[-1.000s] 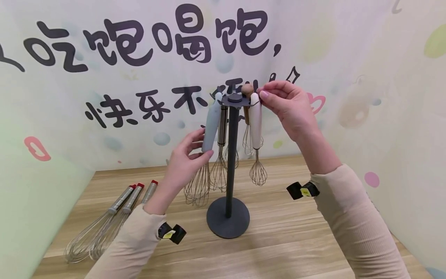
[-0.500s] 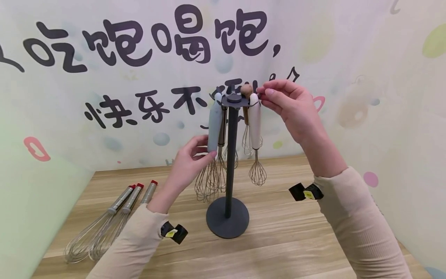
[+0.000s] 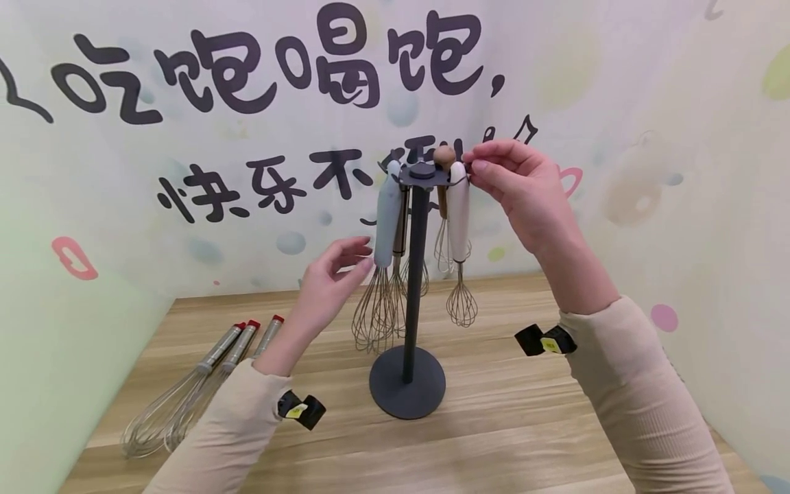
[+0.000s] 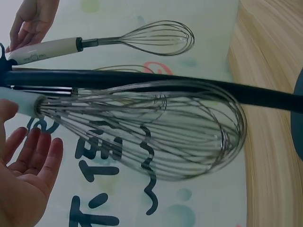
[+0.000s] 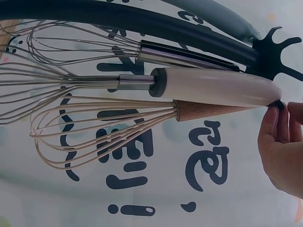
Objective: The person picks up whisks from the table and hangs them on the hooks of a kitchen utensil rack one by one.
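The wall (image 3: 185, 226) behind both hands carried large dark Chinese writing: "吃饱喝饱," in the upper row and "快乐不" in the lower row, the rest hidden behind the rack. The wooden desk (image 3: 494, 425) lay below the hands. The dark rack (image 3: 412, 274) stood between them, with whisks hanging from its top. The right hand (image 3: 518, 192) was raised beside the rack top, its fingertips pinching the hanging end of the white-handled whisk (image 3: 458, 219). The left hand (image 3: 330, 281) was lower, fingers relaxed and apart, holding nothing, just beside the grey-handled whisk (image 3: 385, 219). Three steel whisks with red ends (image 3: 210, 370) lay on the desk, well left of the left hand.
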